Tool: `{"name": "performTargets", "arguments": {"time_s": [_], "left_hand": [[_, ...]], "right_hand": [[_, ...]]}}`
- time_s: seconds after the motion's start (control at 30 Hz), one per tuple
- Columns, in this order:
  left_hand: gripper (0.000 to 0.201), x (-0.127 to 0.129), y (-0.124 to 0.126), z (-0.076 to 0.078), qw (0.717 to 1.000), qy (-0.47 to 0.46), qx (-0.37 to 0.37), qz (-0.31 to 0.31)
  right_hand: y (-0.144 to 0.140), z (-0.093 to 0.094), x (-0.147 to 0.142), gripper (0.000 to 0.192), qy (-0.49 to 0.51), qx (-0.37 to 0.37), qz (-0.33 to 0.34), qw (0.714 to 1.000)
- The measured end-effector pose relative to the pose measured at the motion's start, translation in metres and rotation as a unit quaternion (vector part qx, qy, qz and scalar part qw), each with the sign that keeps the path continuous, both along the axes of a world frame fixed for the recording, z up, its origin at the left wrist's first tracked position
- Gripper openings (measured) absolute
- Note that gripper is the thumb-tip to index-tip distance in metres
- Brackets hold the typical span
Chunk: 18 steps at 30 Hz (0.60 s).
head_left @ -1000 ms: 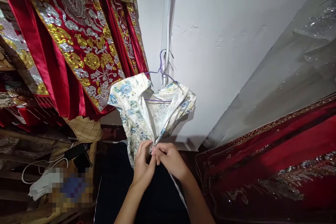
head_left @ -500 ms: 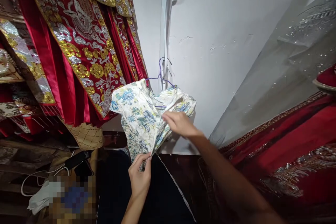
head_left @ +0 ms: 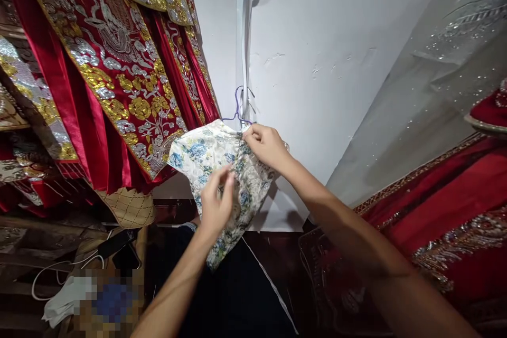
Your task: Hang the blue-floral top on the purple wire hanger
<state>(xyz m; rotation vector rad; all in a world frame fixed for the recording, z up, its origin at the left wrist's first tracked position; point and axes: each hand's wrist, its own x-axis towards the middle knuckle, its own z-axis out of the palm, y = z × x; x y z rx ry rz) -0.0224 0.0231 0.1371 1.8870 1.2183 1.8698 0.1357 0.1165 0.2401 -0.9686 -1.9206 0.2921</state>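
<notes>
One floral garment (head_left: pixel 206 153) on one purple hanger (head_left: pixel 237 108), hung at the white wall (head_left: pixel 317 37). My right hand (head_left: pixel 266 143) pinches its top edge; my left hand (head_left: pixel 216 203) grips the cloth lower down. Beside it: one red embroidered robe (head_left: pixel 119 63).

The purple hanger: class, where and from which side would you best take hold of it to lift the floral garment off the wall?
Probably grip the purple hanger at its bare wire neck, just below the hook, coming from the front and slightly above. Only that part shows; the shoulders lie under the floral garment, whose collar the right hand pinches while the left hand touches the front.
</notes>
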Motion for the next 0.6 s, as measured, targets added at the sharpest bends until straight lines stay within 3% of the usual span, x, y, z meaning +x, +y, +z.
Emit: {"name": "performTargets", "arguments": {"time_s": [0.1, 0.2, 0.27, 0.43, 0.6], "left_hand": [[0.033, -0.008, 0.043, 0.065, 0.993, 0.052, 0.104, 0.02], [0.021, -0.013, 0.066, 0.09, 0.983, 0.143, 0.111, 0.012], [0.019, -0.013, 0.068, 0.09, 0.977, 0.176, 0.112, 0.034], [0.015, -0.012, 0.063, 0.07, 0.971, 0.212, 0.085, 0.07], [0.017, -0.007, 0.061, 0.067, 0.974, 0.191, 0.096, 0.077]], "right_hand": [[-0.001, 0.0, -0.002, 0.018, 0.121, -0.073, 0.082, 0.987], [-0.002, -0.013, -0.007, 0.019, 0.205, -0.095, 0.142, 0.964], [-0.005, -0.033, -0.017, 0.02, 0.237, -0.097, 0.142, 0.956], [-0.009, -0.092, -0.049, 0.028, 0.317, -0.118, 0.064, 0.939], [0.006, -0.101, -0.057, 0.033, 0.323, -0.136, 0.076, 0.933]]}}
